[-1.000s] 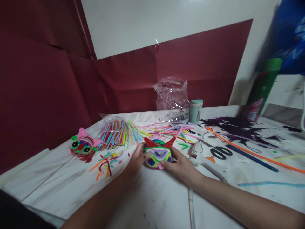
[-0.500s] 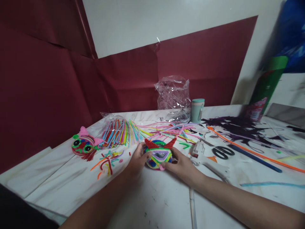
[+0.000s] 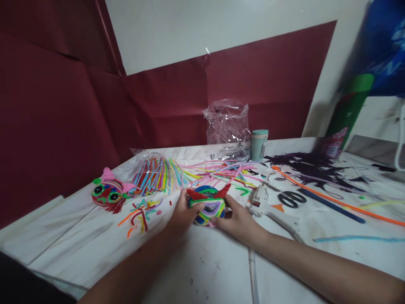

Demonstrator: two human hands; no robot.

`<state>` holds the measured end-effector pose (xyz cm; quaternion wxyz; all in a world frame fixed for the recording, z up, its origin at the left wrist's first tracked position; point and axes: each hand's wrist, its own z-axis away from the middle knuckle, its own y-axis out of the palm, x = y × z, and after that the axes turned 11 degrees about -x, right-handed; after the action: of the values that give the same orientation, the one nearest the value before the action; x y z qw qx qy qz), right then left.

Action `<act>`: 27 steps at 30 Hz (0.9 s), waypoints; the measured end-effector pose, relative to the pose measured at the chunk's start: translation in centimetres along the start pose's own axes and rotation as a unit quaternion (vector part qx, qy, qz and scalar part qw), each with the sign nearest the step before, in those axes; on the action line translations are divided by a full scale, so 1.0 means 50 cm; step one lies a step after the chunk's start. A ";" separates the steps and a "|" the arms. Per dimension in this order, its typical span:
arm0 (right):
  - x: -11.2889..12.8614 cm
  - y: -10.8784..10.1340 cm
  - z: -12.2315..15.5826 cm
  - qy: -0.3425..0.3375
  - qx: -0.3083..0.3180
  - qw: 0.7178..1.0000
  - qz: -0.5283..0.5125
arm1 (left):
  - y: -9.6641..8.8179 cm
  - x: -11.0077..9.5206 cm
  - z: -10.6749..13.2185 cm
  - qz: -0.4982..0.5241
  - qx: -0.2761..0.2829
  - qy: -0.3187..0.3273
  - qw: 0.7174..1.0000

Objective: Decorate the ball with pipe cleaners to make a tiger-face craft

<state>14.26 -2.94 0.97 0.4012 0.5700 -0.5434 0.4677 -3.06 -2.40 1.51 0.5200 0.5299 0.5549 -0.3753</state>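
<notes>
A round, many-coloured pipe-cleaner figure with red ears (image 3: 207, 204) is held between both my hands just above the white table (image 3: 205, 270). My left hand (image 3: 182, 211) grips its left side with the thumb pressed on a red ear. The fingers of my right hand (image 3: 236, 217) are wrapped around its right side. A second pipe-cleaner figure with pink ears and big green eyes (image 3: 107, 193) lies at the left of the table, apart from my hands.
A bag of coloured pipe cleaners (image 3: 156, 175) and loose strands lie behind the hands. Cut scraps (image 3: 141, 211) lie to the left. A white glue gun (image 3: 268, 209), black scissors (image 3: 289, 198), a teal cup (image 3: 259, 145) and a clear plastic bag (image 3: 226, 126) are at the right and back.
The figure in my hands has tipped, its face turning downward and its ears lower. My left thumb now presses on the left ear.
</notes>
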 end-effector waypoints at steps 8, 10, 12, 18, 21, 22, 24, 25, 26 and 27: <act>0.000 0.005 0.004 0.009 -0.009 1.000 -0.009 | 0.009 -0.013 0.008 -0.058 -0.031 0.022 0.998; -0.003 0.005 0.002 0.012 -0.010 1.000 -0.008 | 0.010 -0.013 0.008 -0.079 -0.041 0.037 0.995; -0.006 0.004 0.000 0.013 -0.009 1.000 -0.006 | 0.009 -0.012 0.008 -0.082 -0.038 0.038 0.995; -0.003 0.003 0.001 0.009 -0.004 1.000 -0.014 | 0.005 -0.017 0.006 -0.076 -0.020 0.016 0.997; 0.001 0.000 -0.002 0.015 0.013 0.999 -0.030 | 0.004 -0.016 0.000 -0.048 -0.044 0.002 0.998; 0.000 -0.001 -0.005 0.015 0.017 0.999 -0.037 | 0.004 -0.016 -0.003 -0.034 -0.051 -0.011 0.998; -0.004 -0.004 -0.012 0.018 0.003 0.999 -0.051 | 0.001 -0.015 -0.008 -0.003 -0.049 -0.039 0.998; -0.007 -0.005 -0.016 0.021 -0.012 0.998 -0.058 | 0.000 -0.015 -0.011 0.010 -0.042 -0.049 0.998; -0.010 -0.006 -0.020 0.024 -0.027 0.997 -0.064 | 0.000 -0.014 -0.012 0.018 -0.036 -0.054 0.998; -0.013 -0.007 -0.022 0.026 -0.035 0.997 -0.068 | -0.001 -0.014 -0.012 0.023 -0.034 -0.054 0.998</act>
<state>14.51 -1.67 0.64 0.4660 0.5787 -0.5091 0.4345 -3.27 -1.94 2.32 0.5749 0.5036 0.5264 -0.3725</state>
